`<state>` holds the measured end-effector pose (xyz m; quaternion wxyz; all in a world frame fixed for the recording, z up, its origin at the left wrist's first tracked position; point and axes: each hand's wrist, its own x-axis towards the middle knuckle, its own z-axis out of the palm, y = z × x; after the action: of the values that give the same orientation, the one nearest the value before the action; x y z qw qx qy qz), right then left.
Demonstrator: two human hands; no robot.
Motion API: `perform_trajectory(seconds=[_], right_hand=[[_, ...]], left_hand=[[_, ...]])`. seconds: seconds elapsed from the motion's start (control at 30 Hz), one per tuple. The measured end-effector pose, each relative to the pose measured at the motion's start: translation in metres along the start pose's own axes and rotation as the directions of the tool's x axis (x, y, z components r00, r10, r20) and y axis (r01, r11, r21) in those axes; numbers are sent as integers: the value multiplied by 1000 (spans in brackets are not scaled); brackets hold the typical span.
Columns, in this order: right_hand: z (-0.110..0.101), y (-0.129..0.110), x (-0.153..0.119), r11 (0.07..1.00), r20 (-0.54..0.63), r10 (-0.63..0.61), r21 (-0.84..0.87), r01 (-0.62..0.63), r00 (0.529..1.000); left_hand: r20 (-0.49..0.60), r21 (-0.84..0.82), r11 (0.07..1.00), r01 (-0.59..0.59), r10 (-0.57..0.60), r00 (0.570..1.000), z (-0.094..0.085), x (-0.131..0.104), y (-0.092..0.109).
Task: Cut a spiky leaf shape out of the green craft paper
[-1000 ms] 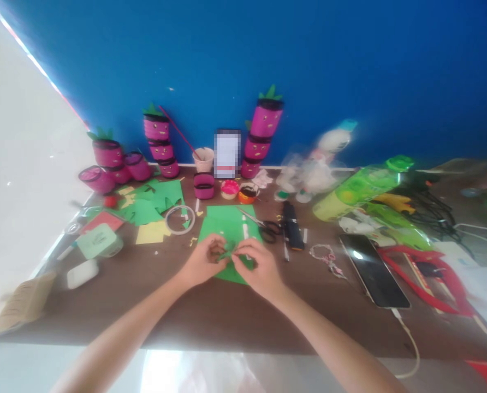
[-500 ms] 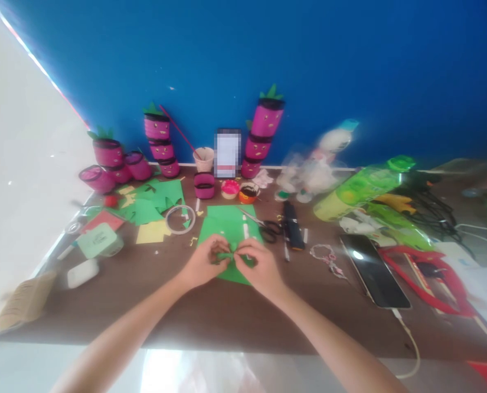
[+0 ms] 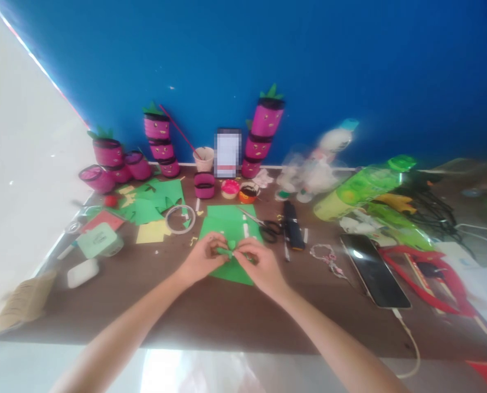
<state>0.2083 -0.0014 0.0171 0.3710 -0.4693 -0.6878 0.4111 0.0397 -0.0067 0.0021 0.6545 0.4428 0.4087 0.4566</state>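
Between my hands is a small green paper piece (image 3: 227, 251), partly hidden by fingers. My left hand (image 3: 206, 256) pinches its left side, and my right hand (image 3: 259, 263) pinches it from the right with thumb and fingertips. Both hands are over a green paper sheet (image 3: 221, 218) lying on the brown table (image 3: 211, 311). Black-handled scissors (image 3: 270, 229) rest at the sheet's right edge, blades pointing left. A small white strip (image 3: 245, 226) lies on the sheet.
Purple cups with black rims (image 3: 161, 142) stand stacked along the blue wall. Paint pots (image 3: 230, 189), a tape roll (image 3: 180, 219) and green scraps (image 3: 153, 202) lie behind my hands. To the right are a phone (image 3: 374, 273) on a cable and a green bottle (image 3: 362, 188).
My hands shift very slightly, and the green paper piece turns a little between the fingertips. Everything else on the table stays where it was.
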Motion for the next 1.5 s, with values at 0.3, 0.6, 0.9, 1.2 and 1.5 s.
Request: perform_trajectory(seconds=[0.3, 0.6, 0.9, 1.2, 1.5], right_hand=[[-1, -2, 0, 1000, 12, -4, -1, 4, 1000], [-1, -2, 0, 999, 22, -30, -28, 31, 999], [0, 3, 3, 997, 50, 50, 50, -52, 998], [-2, -5, -1, 998, 15, -63, -14, 64, 998], [-2, -3, -1, 998, 33, -59, -10, 59, 998]], left_hand=[[14, 28, 1000, -13, 12, 1000, -1, 0, -1], [24, 70, 998, -4, 2, 1000, -1, -1, 1], [14, 71, 997, 11, -12, 1000, 2, -1, 5], [6, 77, 997, 28, -28, 1000, 0, -1, 5], [49, 130, 991, -43, 37, 998, -1, -3, 1]])
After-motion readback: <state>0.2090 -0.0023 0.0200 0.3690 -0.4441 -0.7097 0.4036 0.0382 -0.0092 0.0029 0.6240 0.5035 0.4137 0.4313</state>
